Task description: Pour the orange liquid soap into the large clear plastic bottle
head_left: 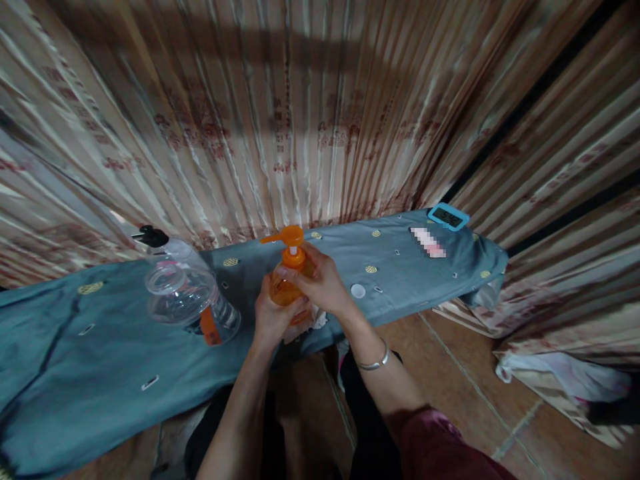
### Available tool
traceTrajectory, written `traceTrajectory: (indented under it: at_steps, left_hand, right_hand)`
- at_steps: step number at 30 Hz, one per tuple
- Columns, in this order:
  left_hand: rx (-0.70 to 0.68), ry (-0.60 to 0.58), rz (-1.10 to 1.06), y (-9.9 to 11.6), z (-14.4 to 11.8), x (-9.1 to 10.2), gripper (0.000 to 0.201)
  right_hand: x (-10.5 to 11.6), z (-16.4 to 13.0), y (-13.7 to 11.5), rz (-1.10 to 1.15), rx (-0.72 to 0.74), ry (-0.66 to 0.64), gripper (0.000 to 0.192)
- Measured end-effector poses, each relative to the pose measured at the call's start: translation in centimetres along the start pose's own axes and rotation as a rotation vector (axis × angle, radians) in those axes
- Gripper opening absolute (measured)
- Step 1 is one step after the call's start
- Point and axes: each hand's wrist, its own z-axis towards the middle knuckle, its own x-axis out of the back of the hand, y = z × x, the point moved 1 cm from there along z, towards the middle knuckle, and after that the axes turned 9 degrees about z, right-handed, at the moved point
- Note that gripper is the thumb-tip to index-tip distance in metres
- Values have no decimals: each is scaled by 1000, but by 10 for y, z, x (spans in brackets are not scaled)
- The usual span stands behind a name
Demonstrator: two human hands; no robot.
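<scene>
An orange pump bottle (285, 291) stands at the near edge of a table covered with a blue-grey cloth (100, 347). My left hand (273, 319) wraps around the bottle's lower body. My right hand (320, 280) grips the bottle's neck just under the orange pump head (290, 237), whose spout points left. Something pale and crumpled (316, 321) shows under my hands; I cannot tell what it is.
A large clear plastic bottle (193, 301) with an orange label lies on the cloth to the left, a black-topped bottle (161, 241) behind it. A small white cap (358, 291) lies right of my hands. A blue timer (449, 217) sits at the far right corner. Striped curtains hang behind.
</scene>
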Motion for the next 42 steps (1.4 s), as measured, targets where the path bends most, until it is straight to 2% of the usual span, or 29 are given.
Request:
traceTrajectory:
  at_steps: [7,9,16,18,20,22,25,28,31,34,36,39,42]
  left_hand:
    - [-47,-76,-48,0,-4,-3,54]
    - [-65,-61,-25,1,-5,-1,54]
    - [-81,-1,64,-1,-4,10,56]
    - [-88,6,63,-1,-4,12,56]
    - [-87,5,59,-1,-5,12,56]
    - [-82,4,66,-1,-5,13,56]
    - [-79,5,90,-1,-6,13,56]
    - [-63,7,85,-2,-6,14,55]
    - [-56,10,76,-4,-5,14,56]
    - [-52,1,51,-3,-6,15,58]
    - [-42,4,40,-2,-6,15,57]
    - [-27,12,59,1,-6,15,56]
    - [-33,11,61,2,-6,15,56]
  right_hand:
    - [15,2,-15,-13,16,2,27]
    - [18,5,-20,-33,30,11,27]
    - [21,16,-62,-324,28,-11,28]
    - [24,22,-72,-242,25,-20,26]
    - [26,28,-78,-47,-2,-33,27]
    - [27,33,-80,-18,-7,-25,28]
    - [25,35,-81,-152,33,-56,24]
    - [20,32,-81,-29,8,-77,25]
    - [19,30,-81,-103,38,-14,27]
    - [19,29,-79,11,14,-58,29]
    - [20,29,-77,65,11,-22,32]
    - [23,29,-75,-85,40,56,30]
    - [29,24,-81,-59,62,96,28]
